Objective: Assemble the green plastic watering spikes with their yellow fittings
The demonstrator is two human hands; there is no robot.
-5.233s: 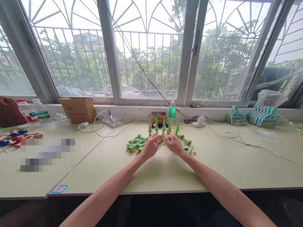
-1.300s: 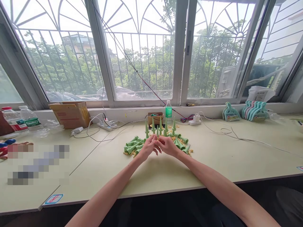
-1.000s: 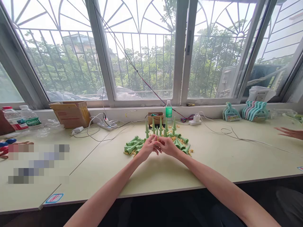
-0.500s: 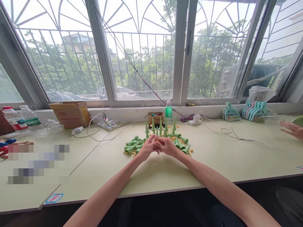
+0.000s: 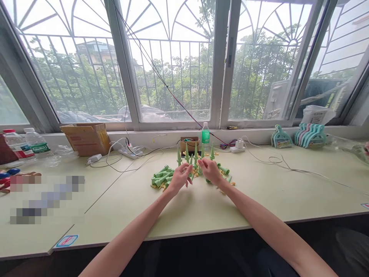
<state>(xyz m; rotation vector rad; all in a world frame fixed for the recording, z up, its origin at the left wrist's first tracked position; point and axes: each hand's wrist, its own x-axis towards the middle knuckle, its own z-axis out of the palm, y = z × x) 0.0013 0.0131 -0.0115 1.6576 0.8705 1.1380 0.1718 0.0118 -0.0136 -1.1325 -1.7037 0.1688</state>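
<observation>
My left hand [image 5: 180,178] is closed around a pointed green plastic cone [image 5: 191,159], its tip sticking up past the fingers. Just to the right, my right hand [image 5: 211,171] is held in a pinch; whatever sits between its fingertips is too small to make out. Behind both hands, several green cones [image 5: 212,151] stand upright in a row. A pile of green cone pieces [image 5: 162,177] lies beside my left hand. More green pieces [image 5: 223,169] and small yellow pieces [image 5: 232,184] are partly hidden behind my right hand.
Behind the cones are a small cardboard box [image 5: 189,144] and a green-labelled bottle [image 5: 205,134]. White cables [image 5: 276,161] and a power strip [image 5: 131,152] lie along the back of the table [image 5: 121,215]. Pastel plastic items [image 5: 309,135] stand at right, near another person's hand [image 5: 367,148].
My hands were together and have drawn apart. The right one moved right and slightly up, while the left stays nearly in place with the cone. At far right, the other person's hand has shifted.
</observation>
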